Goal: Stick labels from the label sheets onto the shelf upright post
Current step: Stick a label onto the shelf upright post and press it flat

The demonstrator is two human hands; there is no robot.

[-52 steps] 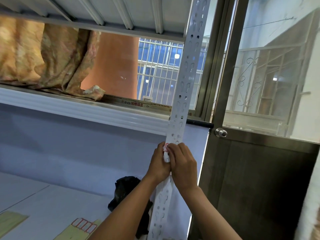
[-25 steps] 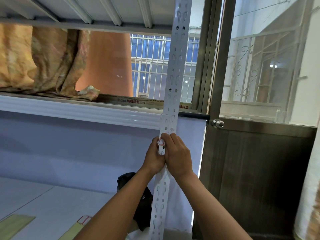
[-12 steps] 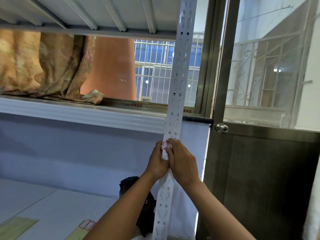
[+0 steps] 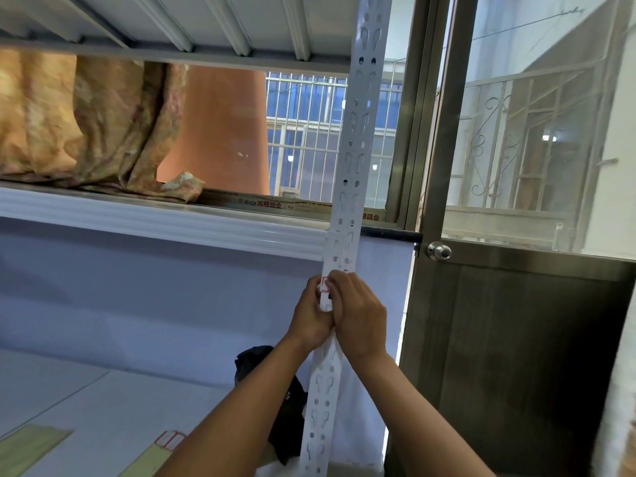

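We count one perforated upright post (image 4: pixel 351 173), two label sheets (image 4: pixel 151 457) on the shelf below, and one red-bordered label (image 4: pixel 324 283) on the post. Our left hand (image 4: pixel 309 316) and right hand (image 4: pixel 359 318), both closed, press it there, nearly covering it. A dark bag (image 4: pixel 256 364) sits behind our forearms.
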